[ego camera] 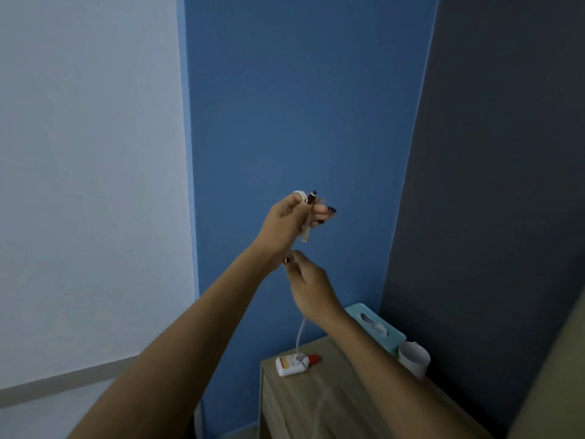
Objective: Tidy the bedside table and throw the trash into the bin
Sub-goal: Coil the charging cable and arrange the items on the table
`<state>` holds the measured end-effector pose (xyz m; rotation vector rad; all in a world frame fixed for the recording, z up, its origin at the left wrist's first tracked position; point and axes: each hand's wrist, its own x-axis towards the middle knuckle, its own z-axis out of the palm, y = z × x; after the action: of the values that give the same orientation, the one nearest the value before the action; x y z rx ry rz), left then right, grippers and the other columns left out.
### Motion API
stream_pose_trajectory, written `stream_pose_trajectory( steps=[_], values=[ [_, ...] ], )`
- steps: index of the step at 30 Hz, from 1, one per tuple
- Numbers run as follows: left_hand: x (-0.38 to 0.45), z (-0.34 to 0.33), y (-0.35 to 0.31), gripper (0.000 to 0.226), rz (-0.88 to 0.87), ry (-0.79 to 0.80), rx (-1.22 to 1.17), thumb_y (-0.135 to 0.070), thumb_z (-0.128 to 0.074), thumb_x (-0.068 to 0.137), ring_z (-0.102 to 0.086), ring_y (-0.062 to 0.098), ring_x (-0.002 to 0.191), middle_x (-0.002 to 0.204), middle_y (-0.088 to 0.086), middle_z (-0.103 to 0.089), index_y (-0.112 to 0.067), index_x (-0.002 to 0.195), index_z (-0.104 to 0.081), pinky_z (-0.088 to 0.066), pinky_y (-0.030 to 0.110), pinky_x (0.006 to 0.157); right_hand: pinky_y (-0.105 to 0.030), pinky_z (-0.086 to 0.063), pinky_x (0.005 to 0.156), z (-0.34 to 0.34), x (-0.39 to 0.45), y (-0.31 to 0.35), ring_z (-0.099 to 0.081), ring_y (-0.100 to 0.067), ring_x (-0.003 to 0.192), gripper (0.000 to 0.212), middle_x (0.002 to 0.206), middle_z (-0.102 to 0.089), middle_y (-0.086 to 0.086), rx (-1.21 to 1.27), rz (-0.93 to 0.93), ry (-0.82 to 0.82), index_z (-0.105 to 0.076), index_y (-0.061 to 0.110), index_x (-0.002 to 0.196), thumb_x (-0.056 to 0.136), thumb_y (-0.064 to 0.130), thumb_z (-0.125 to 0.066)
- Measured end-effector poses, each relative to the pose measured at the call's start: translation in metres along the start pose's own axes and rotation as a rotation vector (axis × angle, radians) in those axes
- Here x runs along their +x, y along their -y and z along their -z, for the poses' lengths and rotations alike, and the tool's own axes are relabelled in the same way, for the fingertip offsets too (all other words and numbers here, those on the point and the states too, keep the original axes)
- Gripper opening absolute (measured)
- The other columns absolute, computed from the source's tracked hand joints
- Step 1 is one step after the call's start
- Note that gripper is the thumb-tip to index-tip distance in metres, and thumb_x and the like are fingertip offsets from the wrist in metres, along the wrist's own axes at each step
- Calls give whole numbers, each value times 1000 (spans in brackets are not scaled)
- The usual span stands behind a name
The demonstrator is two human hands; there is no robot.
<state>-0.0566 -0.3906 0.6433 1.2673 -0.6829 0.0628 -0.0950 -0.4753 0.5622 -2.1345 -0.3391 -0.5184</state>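
Note:
Both hands are raised in front of the blue wall, above the wooden bedside table [335, 403]. My left hand [292, 221] is closed on a coil of white cable [306, 228], with loops wound round its fingers. Just below it, my right hand [308, 285] pinches the same cable. A loose length of the cable hangs from there down toward the table top. A small white bottle with a red cap [296, 363] lies on its side at the table's far left corner.
A teal tissue box [376, 326] stands at the back of the table against the wall. A white cup [413, 356] sits beside it to the right. A beige surface fills the lower right corner. Pale floor lies left of the table.

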Motion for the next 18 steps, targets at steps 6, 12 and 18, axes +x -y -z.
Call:
stream_pose_trajectory(
  steps=[6,12,18],
  values=[
    [-4,36,3,17,-261,32,775,2,-35,95,-70,8,77,83,0,-68,3,84,-48,-55,20,74,-17,-27,42,41,-2,16,-33,-8,40,22,50,-40,5,-105,73,70,-70,21,98,98,21,-48],
    [-14,52,12,23,-272,124,1119,-5,-37,92,-58,19,62,78,4,-59,-9,70,-42,-48,33,60,-18,-29,45,94,3,16,-35,-8,48,21,58,-48,3,-230,124,73,-72,28,91,96,24,-52],
    [-25,49,-1,32,-1,82,839,-15,-40,96,-43,19,53,61,-4,-49,-10,72,-61,-39,27,47,-33,-43,66,131,20,4,-57,-17,72,16,81,-64,1,-188,116,-84,-74,26,97,93,26,-59]
  ],
)
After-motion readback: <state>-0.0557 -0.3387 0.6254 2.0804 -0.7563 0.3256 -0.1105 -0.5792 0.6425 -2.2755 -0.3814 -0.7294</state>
